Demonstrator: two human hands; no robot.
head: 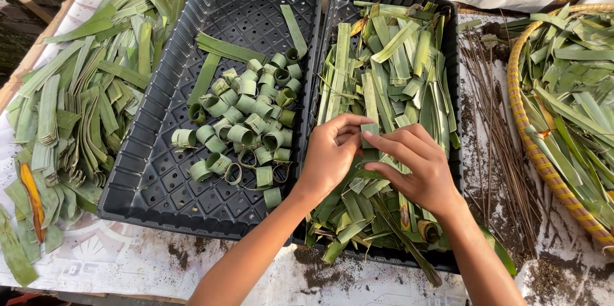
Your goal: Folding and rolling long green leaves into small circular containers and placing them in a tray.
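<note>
My left hand (330, 156) and my right hand (417, 165) meet over the right black tray (455, 56), which is heaped with flat green leaf strips (390, 69). Both hands pinch one short green leaf strip (369, 134) between their fingertips, held upright just above the pile. The left black tray (153, 178) holds several green strips rolled into small rings (246, 130), plus a few long flat strips near its far end.
A loose pile of cut leaf strips (77, 88) lies on the white sheet at the left. A round woven basket (531, 146) of leaves stands at the right edge. Thin brown sticks (495, 114) and dark soil lie between basket and tray.
</note>
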